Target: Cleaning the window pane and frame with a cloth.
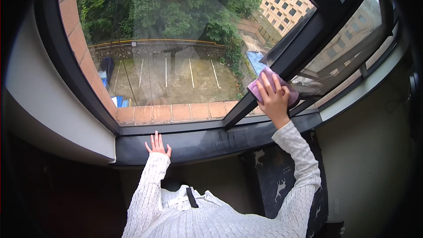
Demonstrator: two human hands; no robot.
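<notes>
My right hand (273,100) presses a folded pink-purple cloth (289,93) against the dark window frame's upright bar (294,48), low down near the sill. The fingers are spread over the cloth, and its underside is hidden. At the left, my left hand (158,144) rests on the dark window sill (205,145) with its fingers apart and nothing in it. Beyond the sill, the large window pane (165,72) shows faint reflections. Dark streaks mark the sill between my hands.
An open window sash (347,46) stands at the right. Below the sill at the right is a dark cover with white deer figures (280,188). Pale walls (62,105) flank the window. Outside are a brick ledge (180,112), a parking area and trees.
</notes>
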